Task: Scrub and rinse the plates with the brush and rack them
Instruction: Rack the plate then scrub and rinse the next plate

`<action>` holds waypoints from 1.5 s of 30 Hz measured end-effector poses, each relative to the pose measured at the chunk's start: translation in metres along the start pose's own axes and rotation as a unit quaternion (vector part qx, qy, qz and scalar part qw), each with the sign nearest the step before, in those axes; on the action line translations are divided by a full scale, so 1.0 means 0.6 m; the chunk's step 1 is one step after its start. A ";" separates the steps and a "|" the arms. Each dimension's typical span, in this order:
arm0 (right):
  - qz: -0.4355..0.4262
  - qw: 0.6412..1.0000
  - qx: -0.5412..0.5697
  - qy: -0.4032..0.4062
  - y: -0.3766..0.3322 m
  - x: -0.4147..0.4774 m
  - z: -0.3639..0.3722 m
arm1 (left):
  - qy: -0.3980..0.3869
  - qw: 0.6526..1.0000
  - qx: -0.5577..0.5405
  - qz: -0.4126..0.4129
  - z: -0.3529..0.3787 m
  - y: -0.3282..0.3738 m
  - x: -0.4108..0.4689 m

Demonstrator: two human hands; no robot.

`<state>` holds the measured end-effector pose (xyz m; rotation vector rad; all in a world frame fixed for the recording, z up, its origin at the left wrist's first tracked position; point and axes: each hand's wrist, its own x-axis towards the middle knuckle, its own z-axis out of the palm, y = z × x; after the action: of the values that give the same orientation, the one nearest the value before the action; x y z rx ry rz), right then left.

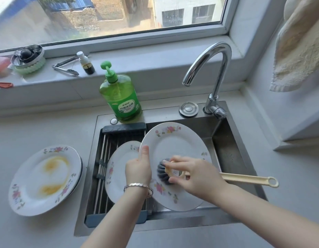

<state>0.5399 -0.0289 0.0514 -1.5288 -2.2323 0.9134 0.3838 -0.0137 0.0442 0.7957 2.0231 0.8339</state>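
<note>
We tilt the plate (174, 149) over the sink (226, 151), left hand (138, 170) gripping its rim to steady it while our right hand (194, 173) pinches the brush (164, 171) head-down against it.

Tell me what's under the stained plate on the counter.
Under the stained plate, another plate shows only its rim, on the right. Its face, and any plates below, are covered.

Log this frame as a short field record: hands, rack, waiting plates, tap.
left hand: holds floral-rimmed white plate by its left edge, over the steel sink
right hand: grips cream-handled dark-bristled brush, bristles on that plate
rack: one floral plate on the steel-rod sink rack
waiting: stacked floral plates on the counter, top one smeared yellow
tap: chrome, no water visible
</note>
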 end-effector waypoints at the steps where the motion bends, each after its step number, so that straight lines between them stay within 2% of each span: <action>1: -0.012 1.000 0.022 0.015 -0.003 0.012 -0.003 | -0.011 1.000 -0.003 0.003 0.006 0.002 -0.002; 3: 0.031 0.998 0.031 0.054 0.015 0.048 -0.023 | -0.024 1.000 -0.010 -0.009 0.008 0.000 0.000; 6: 0.136 0.986 0.015 0.092 0.055 0.054 -0.048 | -0.003 0.998 -0.040 -0.044 -0.004 0.001 0.015; 8: 0.120 0.991 0.000 0.052 0.043 0.029 -0.041 | 0.009 0.997 -0.050 -0.050 -0.006 0.007 0.016; 10: 0.054 0.998 0.019 0.015 0.006 0.021 -0.020 | -0.007 0.999 -0.025 -0.043 0.002 0.012 0.009; 12: 0.020 0.999 0.031 0.020 -0.004 0.041 -0.018 | -0.031 0.999 -0.016 -0.037 0.011 0.011 0.001; 15: 0.117 0.990 0.023 0.071 0.046 0.068 -0.051 | -0.022 0.999 -0.014 -0.034 -0.001 0.014 -0.002; 17: 0.166 0.984 -0.008 0.064 0.073 0.040 -0.056 | 0.008 0.999 -0.036 -0.025 -0.014 0.016 0.008; 18: 0.161 0.986 -0.020 0.038 0.068 0.018 -0.047 | 0.019 0.999 -0.047 -0.015 -0.017 0.018 0.012; 20: 0.093 0.996 -0.013 -0.008 0.028 -0.009 -0.014 | 0.022 0.998 -0.053 0.003 -0.013 0.020 0.016; 22: 0.032 0.999 0.026 -0.010 0.003 0.002 0.003 | 0.012 0.999 -0.037 0.002 -0.004 0.020 0.012; 24: 0.061 0.996 0.053 0.027 0.016 0.038 -0.012 | 0.012 0.999 -0.037 -0.018 -0.002 0.020 0.007; 26: 0.137 0.986 0.051 0.081 0.048 0.056 -0.040 | 0.018 0.997 -0.069 -0.032 -0.007 0.019 0.009; 28: 0.177 0.981 0.012 0.081 0.063 0.038 -0.045 | 0.034 0.995 -0.082 -0.034 -0.012 0.018 0.016; 32: 0.063 0.996 0.056 -0.023 0.006 0.009 -0.007 | 0.025 0.997 -0.072 -0.015 -0.004 0.018 0.013; 33: 0.062 0.995 0.071 -0.012 0.008 0.020 -0.010 | 0.020 0.998 -0.058 -0.016 -0.003 0.018 0.011; 35: 0.131 0.986 0.086 0.055 0.035 0.040 -0.031 | 0.019 0.999 -0.044 -0.013 -0.004 0.018 0.014; 37: 0.175 0.980 0.058 0.080 0.051 0.040 -0.039 | 0.021 0.999 -0.049 0.001 -0.007 0.018 0.018; 38: 0.160 0.983 0.057 0.064 0.043 0.035 -0.035 | 0.018 0.999 -0.040 0.014 -0.006 0.019 0.019; 40: 0.075 0.994 0.077 0.029 0.008 0.034 -0.013 | 0.002 0.999 0.004 0.037 0.000 0.020 0.012; 42: 0.029 0.994 0.097 0.052 -0.006 0.055 -0.013 | -0.023 0.998 0.038 0.041 0.005 0.016 0.003; 45: 0.134 0.974 0.099 0.151 0.032 0.104 -0.059 | -0.051 0.997 0.040 0.032 0.006 0.007 -0.001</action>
<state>0.5486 0.0441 0.0588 -1.7664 -1.7008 0.8760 0.3884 -0.0106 0.0460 0.9347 1.9582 0.7371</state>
